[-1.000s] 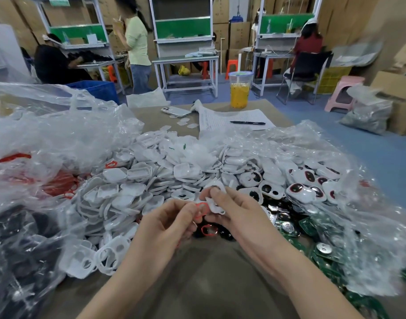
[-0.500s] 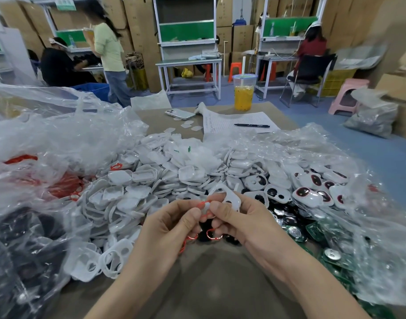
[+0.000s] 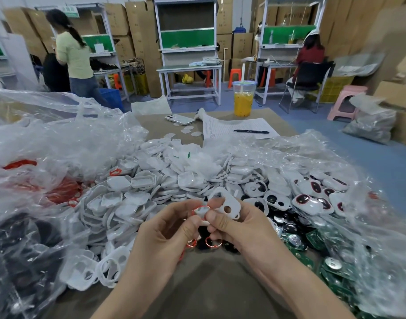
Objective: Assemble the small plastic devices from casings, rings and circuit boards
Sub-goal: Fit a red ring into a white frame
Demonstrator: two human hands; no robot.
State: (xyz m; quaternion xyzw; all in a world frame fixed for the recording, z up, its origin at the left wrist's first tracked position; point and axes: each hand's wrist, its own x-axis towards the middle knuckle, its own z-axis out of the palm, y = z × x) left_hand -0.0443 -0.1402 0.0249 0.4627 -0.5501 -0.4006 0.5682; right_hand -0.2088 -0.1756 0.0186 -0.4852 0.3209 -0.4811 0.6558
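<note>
Workshop table point(image 3: 209, 286) is heaped with white casings point(image 3: 137, 187), close for quick picking. My right hand point(image 3: 241, 229) grips one casing point(image 3: 232, 200) above the heap's near edge. My left hand point(image 3: 165, 238) pinches a red ring point(image 3: 198, 207) against it, to seat it, I think.

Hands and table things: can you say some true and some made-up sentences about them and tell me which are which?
1. The right hand holds a white casing while the left hand pinches a red ring against it. True.
2. The cup holds a blue drink. False: it is orange-yellow.
3. A black pen lies on the paper. True.
4. The green circuit boards lie left of the hands. False: they lie on the right.
</note>
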